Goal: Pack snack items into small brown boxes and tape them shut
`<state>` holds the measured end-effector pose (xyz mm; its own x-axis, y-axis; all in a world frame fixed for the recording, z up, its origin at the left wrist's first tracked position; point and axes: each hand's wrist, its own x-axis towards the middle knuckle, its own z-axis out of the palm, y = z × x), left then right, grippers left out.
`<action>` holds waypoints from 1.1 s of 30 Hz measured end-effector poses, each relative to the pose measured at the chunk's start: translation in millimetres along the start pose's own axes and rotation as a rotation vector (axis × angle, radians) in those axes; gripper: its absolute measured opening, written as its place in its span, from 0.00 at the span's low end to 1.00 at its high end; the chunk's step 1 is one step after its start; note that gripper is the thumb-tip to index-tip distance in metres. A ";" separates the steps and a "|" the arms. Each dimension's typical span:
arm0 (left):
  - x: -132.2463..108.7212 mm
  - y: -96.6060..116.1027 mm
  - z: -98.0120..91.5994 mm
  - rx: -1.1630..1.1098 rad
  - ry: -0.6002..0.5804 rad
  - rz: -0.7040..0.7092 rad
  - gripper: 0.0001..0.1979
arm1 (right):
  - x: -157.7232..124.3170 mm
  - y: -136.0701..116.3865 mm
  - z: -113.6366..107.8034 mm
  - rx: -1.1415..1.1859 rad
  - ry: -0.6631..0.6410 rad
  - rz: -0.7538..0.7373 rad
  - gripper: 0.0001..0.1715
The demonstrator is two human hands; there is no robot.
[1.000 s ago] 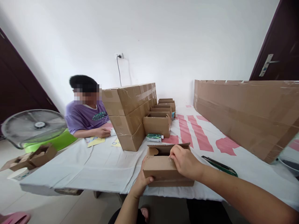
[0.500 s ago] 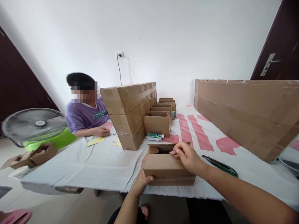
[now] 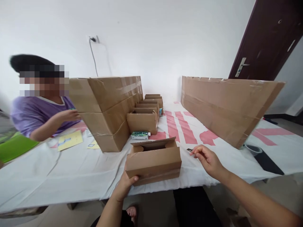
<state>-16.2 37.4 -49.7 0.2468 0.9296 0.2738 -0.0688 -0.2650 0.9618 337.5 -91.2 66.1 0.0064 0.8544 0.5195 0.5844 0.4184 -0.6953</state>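
Observation:
An open cardboard box [image 3: 153, 165] stands at the table's near edge, its flaps raised. My left hand [image 3: 124, 183] is wrapped round the box's left end, thumb on the front face. To the right of the box, my right hand [image 3: 208, 162] is over the table with thumb and fingers pinched together. At the fingertips shows a small dark tip [image 3: 189, 150], where the green utility knife lay, and a pale bit. What exactly the fingers hold is too small to make out, and my hand and forearm hide the rest of the knife's spot.
Taped cartons [image 3: 106, 113] are stacked at left, with open small boxes [image 3: 142, 121] and a green-and-white carton [image 3: 140, 135] beside them. A long cardboard panel [image 3: 220, 107] stands at right. A person [image 3: 42, 110] sits at left near yellow cards [image 3: 70, 140]. A cup [image 3: 253, 148] stands at right.
My right hand has left the box opening and moved right to where the knife lay. The left hand stays on the box. My view has turned right; the person has raised a hand.

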 end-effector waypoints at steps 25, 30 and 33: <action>-2.2 -6.9 -2.3 -0.010 0.023 -0.017 0.54 | 56.1 -37.0 24.2 -0.282 0.048 -0.356 0.16; -1.5 -5.6 -1.3 -0.012 -0.010 -0.003 0.54 | 80.0 -60.8 54.5 -0.289 -0.110 -0.401 0.14; -1.9 -3.7 -1.0 -0.044 -0.021 -0.019 0.53 | 65.9 -73.4 60.7 -0.373 -0.254 -0.392 0.12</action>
<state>-17.4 36.9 -53.7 0.2683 0.9288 0.2555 -0.1060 -0.2352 0.9662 245.8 -46.9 121.2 -0.4347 0.7245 0.5349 0.7501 0.6200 -0.2302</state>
